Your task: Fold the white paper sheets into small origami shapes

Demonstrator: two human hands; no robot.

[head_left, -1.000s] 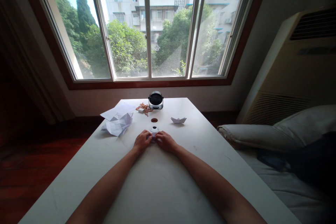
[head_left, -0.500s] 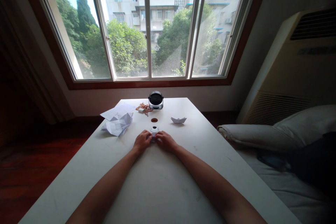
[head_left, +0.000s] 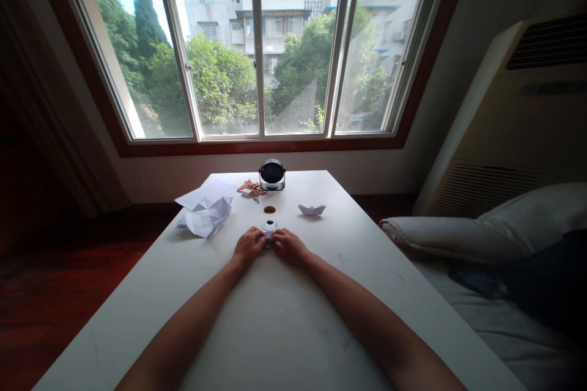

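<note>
Hands: two, on one white table (head_left: 275,330); left hand (head_left: 248,247) and right hand (head_left: 290,247) close together, fingers pinched narrow on one small pale paper (head_left: 268,238) between them.
Twelve o'clock from the hands: one clear ring (head_left: 270,231) just beyond the fingers, then one round hole (head_left: 269,210), then one black disc (head_left: 272,172) in a stand.
Eleven o'clock: one tangled cord (head_left: 255,186), one white block (head_left: 246,193) touching it.
Ten o'clock: one creased paper heap (head_left: 208,217), sheet count unclear, overlapping one flat sheet (head_left: 195,197).
Two o'clock: one paper boat (head_left: 312,211), upright.
</note>
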